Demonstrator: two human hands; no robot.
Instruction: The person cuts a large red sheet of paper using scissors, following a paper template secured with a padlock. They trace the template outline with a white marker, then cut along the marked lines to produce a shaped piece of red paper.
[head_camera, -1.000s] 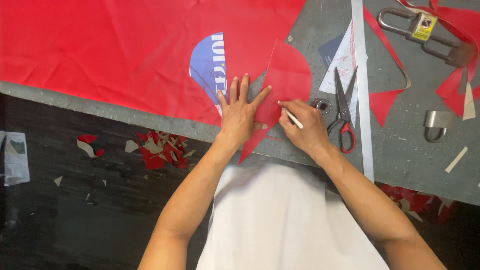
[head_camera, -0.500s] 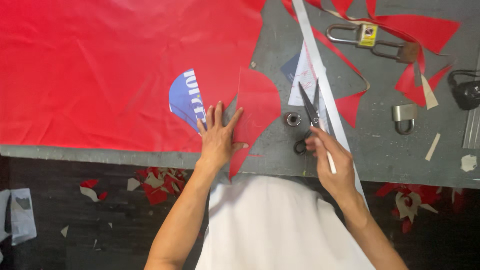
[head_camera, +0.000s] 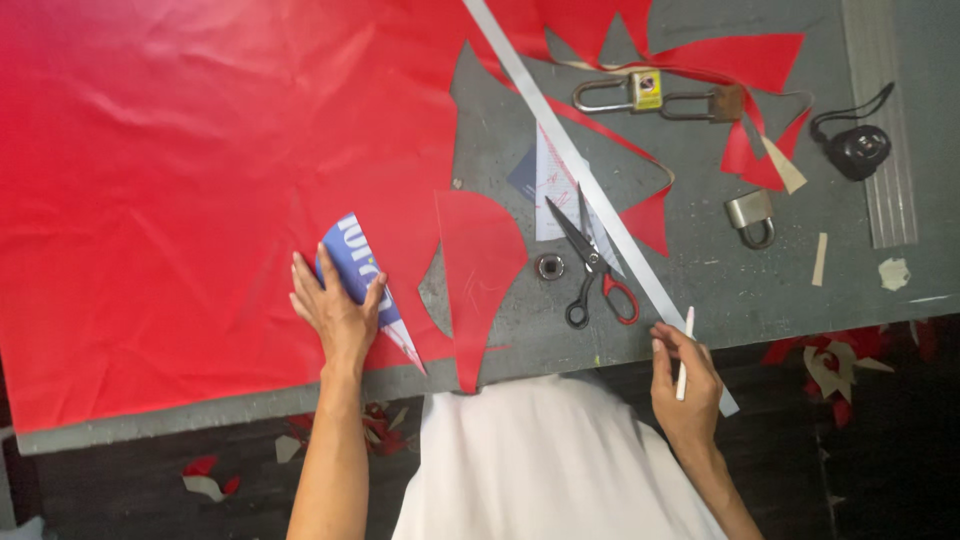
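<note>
Seen from above, a person in a pale top stands at a grey work surface (head_camera: 700, 290) that carries a large sheet of red material (head_camera: 180, 180) spread across its left and middle. The left hand (head_camera: 335, 310) lies flat on the sheet near the front edge, fingers spread and holding nothing, apparently pressing the red material down so it lies smooth; the fingertips touch a blue printed patch (head_camera: 352, 265) that shows through a gap in the red. Just right of that hand lies a separate cut red piece (head_camera: 478, 270), rounded at the top and narrowing to a point that hangs over the front edge. The right hand (head_camera: 685, 385) is off the surface at its front edge, fingers closed loosely around a thin white marking stick (head_camera: 684, 355) held nearly upright. Between the hands, scissors (head_camera: 590, 270) with one red and one black handle rest shut beside a small round metal ring (head_camera: 549, 266), close at hand. A long pale strip (head_camera: 560, 150) runs diagonally over a slip of white paper (head_camera: 553, 185). Farther back lie two joined padlocks (head_camera: 650, 95), a single padlock (head_camera: 752, 215), red offcuts (head_camera: 740, 60) and a small black device (head_camera: 858, 148). No containers are visible. Red and pale scraps (head_camera: 830, 370) litter the dark floor below.
</note>
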